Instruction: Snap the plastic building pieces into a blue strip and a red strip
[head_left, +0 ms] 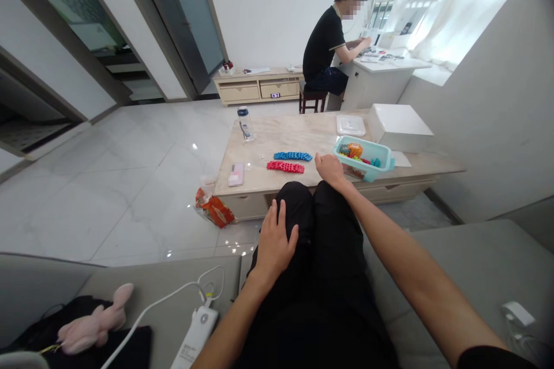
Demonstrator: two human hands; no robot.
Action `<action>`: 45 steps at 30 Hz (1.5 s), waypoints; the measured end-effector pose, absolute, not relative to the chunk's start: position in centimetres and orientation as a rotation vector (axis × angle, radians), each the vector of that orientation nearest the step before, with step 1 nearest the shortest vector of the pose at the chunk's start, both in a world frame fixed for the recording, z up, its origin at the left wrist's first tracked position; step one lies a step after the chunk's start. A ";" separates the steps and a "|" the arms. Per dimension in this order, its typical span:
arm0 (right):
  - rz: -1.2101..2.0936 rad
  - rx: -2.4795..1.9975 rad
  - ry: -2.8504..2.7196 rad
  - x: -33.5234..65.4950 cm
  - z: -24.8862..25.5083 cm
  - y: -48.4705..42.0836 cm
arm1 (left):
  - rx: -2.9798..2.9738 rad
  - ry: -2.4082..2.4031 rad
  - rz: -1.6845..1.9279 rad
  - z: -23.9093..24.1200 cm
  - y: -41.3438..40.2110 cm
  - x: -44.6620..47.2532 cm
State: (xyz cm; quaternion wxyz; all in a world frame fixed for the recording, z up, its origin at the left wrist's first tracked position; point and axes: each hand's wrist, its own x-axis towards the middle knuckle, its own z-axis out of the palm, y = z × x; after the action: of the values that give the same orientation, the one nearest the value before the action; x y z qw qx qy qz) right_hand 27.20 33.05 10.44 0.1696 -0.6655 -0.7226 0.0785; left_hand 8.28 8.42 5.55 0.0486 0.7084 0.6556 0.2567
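My left hand (277,242) lies on my left thigh with its fingers spread, holding nothing. Over the near edge of the low table (242,155), my right hand (329,169) is closed, its fingers curled; whatever might be inside them is hidden. It is just left of a light-blue plastic basket (373,172), which holds orange, green, red and teal pieces (355,150). To the left of my right hand lie two strips of linked plastic pieces side by side: a blue strip (292,156) and, nearer me, a red strip (285,167).
On the table stand a water bottle (244,124), a pink pack (236,174), a clear lid (350,125) and a white box (400,124). An orange bag (216,210) is on the floor. Another person (326,40) sits at a white desk. A cabled white device (197,334) lies beside me.
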 end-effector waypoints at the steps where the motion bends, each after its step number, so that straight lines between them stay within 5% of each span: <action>1: 0.240 -1.873 -2.074 27.8 10.3 33.3 | 2.185 2.016 0.779 5.2 7.7 7.9; 9: 0.321 -1.867 -2.050 31.8 8.4 29.8 | 2.171 2.083 0.777 3.2 7.3 3.5; 17: 0.145 -1.243 -2.232 35.8 6.7 23.6 | 2.013 2.094 0.854 4.3 10.1 3.0; 27: 0.428 -0.014 -2.816 37.3 4.4 28.1 | 1.957 2.184 0.859 5.2 12.0 6.9; 36: 0.539 0.062 -2.688 36.8 0.0 31.4 | 1.857 2.409 0.912 6.0 9.0 6.0; 45: 0.608 -0.162 -2.624 35.0 0.9 29.8 | 1.855 2.314 0.896 6.0 8.2 7.4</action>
State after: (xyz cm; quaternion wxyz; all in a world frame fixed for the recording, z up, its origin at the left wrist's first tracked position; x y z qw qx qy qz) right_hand 34.95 29.79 0.86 0.2200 -0.0585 -0.9486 0.2198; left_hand 7.36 8.20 5.99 0.0216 0.5987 0.7467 0.2890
